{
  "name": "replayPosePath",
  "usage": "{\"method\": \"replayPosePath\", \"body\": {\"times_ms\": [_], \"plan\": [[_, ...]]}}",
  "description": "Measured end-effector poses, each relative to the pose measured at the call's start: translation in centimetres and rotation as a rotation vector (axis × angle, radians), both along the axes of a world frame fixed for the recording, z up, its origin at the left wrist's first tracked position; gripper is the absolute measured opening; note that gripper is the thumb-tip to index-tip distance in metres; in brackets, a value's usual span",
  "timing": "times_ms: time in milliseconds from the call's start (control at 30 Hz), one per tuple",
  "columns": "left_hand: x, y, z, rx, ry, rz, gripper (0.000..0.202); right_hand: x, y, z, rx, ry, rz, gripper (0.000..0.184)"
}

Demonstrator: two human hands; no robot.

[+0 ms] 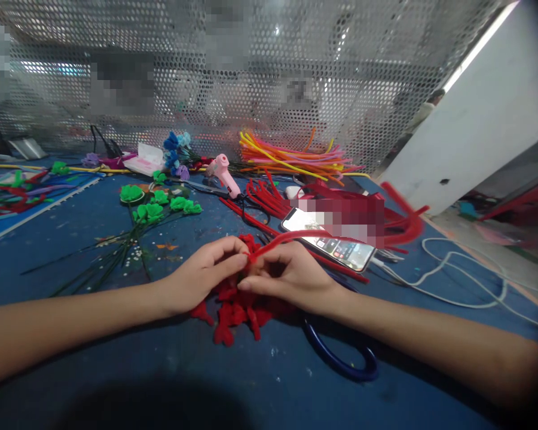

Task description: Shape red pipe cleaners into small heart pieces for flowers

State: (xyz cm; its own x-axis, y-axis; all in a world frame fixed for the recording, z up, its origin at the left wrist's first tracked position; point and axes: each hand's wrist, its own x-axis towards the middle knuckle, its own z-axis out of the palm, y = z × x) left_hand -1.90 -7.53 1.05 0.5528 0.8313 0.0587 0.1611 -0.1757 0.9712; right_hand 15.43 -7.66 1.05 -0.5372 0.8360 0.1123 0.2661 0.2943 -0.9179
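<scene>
My left hand (208, 272) and my right hand (291, 275) meet over a pile of red pipe-cleaner pieces (235, 313) on the blue table (116, 358). Both hands pinch a small red pipe-cleaner flower (250, 243) between thumb and fingers. A long red pipe cleaner (341, 236) runs from the pinch out to the right, over a phone (329, 239). Part of the flower is hidden by my fingers.
Blue-handled scissors (341, 358) lie under my right wrist. Green pipe-cleaner flowers on stems (150, 212), a pink glue gun (224, 173), red pipe cleaners (269, 200), a multicoloured bundle (291, 156) and a white cable (457, 280) lie around. Perforated metal mesh (251, 71) backs the table.
</scene>
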Motion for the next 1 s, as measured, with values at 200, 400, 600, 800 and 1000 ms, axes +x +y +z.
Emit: {"method": "replayPosePath", "body": {"times_ms": [200,400,600,800,1000], "plan": [[-0.2,0.8,-0.2,0.075,0.117,0.049,0.02,0.1,0.2,0.2,0.171,0.024,-0.075,0.015],[-0.1,0.6,-0.2,0.058,0.094,0.098,0.016,0.3,0.7,-0.3,0.156,0.055,-0.063,0.017],[0.0,0.6,-0.3,0.035,0.053,0.157,0.016,0.1,1.1,-0.3,0.001,0.175,-0.046,0.021],[-0.1,0.6,-0.3,0.033,0.048,0.193,0.02,0.2,0.9,-0.5,0.02,0.153,-0.107,0.011],[0.1,0.3,0.0,0.074,0.105,0.235,0.02,0.3,0.7,-0.4,0.081,0.098,-0.184,0.006]]}}
